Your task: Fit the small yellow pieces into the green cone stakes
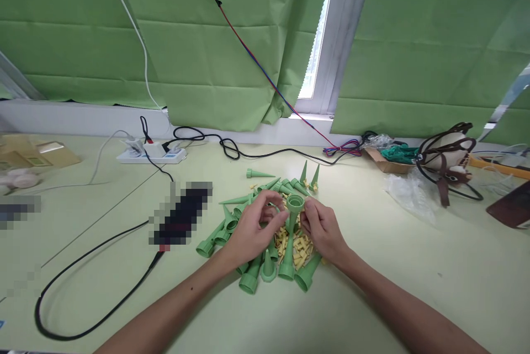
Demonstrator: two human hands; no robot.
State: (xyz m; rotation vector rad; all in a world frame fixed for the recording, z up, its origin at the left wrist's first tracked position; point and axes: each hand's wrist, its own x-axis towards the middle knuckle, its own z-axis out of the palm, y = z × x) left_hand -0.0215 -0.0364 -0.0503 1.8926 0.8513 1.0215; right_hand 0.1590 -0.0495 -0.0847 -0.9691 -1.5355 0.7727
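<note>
A green plastic cone (pixel 295 203), hollow mouth up and narrow end down, is held over the pile. My right hand (pixel 325 230) is closed at its right side, thumb and fingers at the rim. My left hand (pixel 259 227) is just left of it, fingers curved and apart, thumb tip close to the cone; whether it touches I cannot tell. Below lie several more green cones (pixel 249 281) and a heap of small yellow plastic pieces (pixel 304 249), partly hidden by my hands. Behind, two cones (pixel 304 173) stand point up with yellow pieces at their bases.
A single cone (pixel 260 173) lies behind the pile. To the left are a blurred dark device (pixel 182 216) with a black cable and a white power strip (pixel 153 154). Clear plastic wrap (pixel 409 194), a cardboard box (pixel 385 160) and a bag (pixel 449 155) are at right.
</note>
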